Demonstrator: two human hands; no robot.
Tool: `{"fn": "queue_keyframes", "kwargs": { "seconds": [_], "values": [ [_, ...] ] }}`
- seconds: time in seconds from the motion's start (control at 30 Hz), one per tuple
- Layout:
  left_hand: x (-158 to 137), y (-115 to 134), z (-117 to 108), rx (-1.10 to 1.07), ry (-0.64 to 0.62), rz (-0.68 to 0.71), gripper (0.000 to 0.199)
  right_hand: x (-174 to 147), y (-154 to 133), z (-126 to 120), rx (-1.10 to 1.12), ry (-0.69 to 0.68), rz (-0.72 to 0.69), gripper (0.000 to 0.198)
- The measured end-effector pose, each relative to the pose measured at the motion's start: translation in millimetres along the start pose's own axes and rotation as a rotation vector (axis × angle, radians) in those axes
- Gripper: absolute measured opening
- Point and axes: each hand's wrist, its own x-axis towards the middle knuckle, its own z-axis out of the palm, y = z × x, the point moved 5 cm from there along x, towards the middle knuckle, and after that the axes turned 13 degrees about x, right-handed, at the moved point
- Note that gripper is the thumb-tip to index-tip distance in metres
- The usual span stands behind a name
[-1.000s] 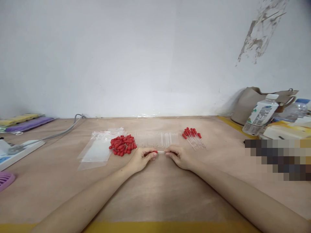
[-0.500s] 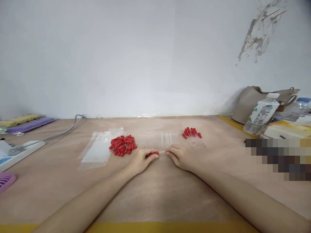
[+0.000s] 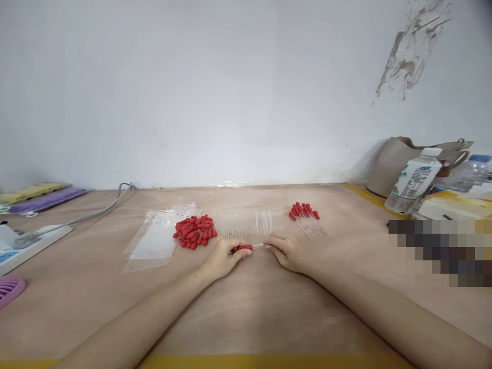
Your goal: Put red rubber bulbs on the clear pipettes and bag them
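My left hand (image 3: 226,256) is closed around a red rubber dropper bulb (image 3: 246,247), whose open end points right. A thin clear dropper tube (image 3: 257,246) lies in line with the bulb and meets that end; how deep it sits inside I cannot tell. The fingertips of my right hand (image 3: 286,250) pinch the tube's other end. Behind my left hand is a pile of loose red bulbs (image 3: 194,233). A row of clear tubes (image 3: 246,223) lies just beyond both hands. To the right rest several droppers (image 3: 307,215) with red bulbs fitted on their tubes.
Clear plastic bags (image 3: 154,243) lie left of the bulb pile. At the far left are a white power strip (image 3: 42,243) with a grey cable and a purple packet (image 3: 49,199). A plastic bottle (image 3: 413,179) and a beige bag (image 3: 392,161) stand at the right by the wall.
Both hands, with the bulb and tube, have shifted very slightly toward me. The grip of each hand looks the same, and the piles have not changed.
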Motion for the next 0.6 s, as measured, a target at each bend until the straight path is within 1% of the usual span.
{"fn": "queue_keyframes", "kwargs": {
  "seconds": [0.07, 0.17, 0.33, 0.5, 0.6],
  "values": [
    [-0.4, 1.3, 0.5, -0.010, -0.022, 0.002, 0.023, -1.5, 1.0, 2.4, 0.011, 0.005, -0.003, 0.023],
    [-0.7, 4.4, -1.2, -0.001, -0.015, 0.003, 0.022, -2.5, 3.8, 6.2, 0.012, 0.015, 0.014, 0.024],
    [0.0, 5.3, -1.8, -0.068, -0.013, -0.046, 0.022, 0.7, 4.5, 6.6, 0.029, 0.052, 0.041, 0.023],
    [0.5, 3.4, 2.9, -0.178, -0.056, -0.097, 0.022, 1.2, 1.3, 6.5, 0.043, 0.062, 0.016, 0.023],
    [0.0, 3.3, 6.7, -0.225, -0.098, -0.128, 0.021, -0.3, 0.4, 8.6, 0.049, 0.042, 0.012, 0.024]
  ]
}}
